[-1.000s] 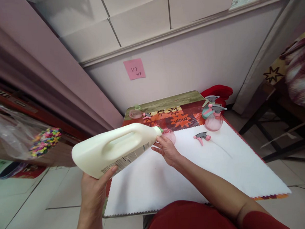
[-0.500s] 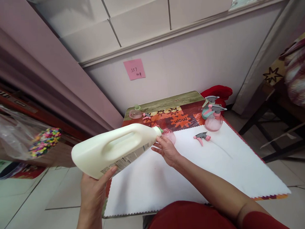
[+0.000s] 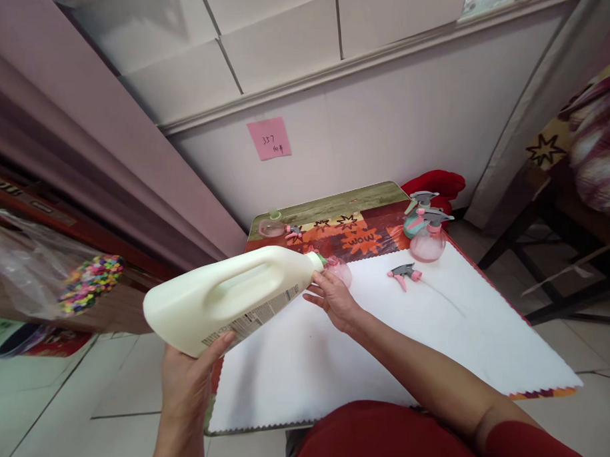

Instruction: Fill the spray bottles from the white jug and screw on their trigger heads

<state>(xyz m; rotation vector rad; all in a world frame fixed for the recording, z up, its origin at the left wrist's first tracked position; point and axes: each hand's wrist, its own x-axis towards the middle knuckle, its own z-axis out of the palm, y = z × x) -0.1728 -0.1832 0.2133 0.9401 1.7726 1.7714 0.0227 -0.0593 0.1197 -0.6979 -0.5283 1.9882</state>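
Note:
A large cream detergent bottle is tilted over the table, its green-rimmed mouth pointing right and down. My left hand supports its base from beneath, thumb on the label side. At its neck, my right hand grips with the upper fingers, while the lower fingers stretch out loosely. The mouth meets the opening of a round pink clear bottle without its sprayer; the exact contact is partly hidden. Right of it lies a grey and pink trigger spray head with a thin clear tube.
The table has a white mat. A pink spray bottle and a teal one stand at the back right. At the back left lie another clear bottle and a pink spray head. A wall rises behind.

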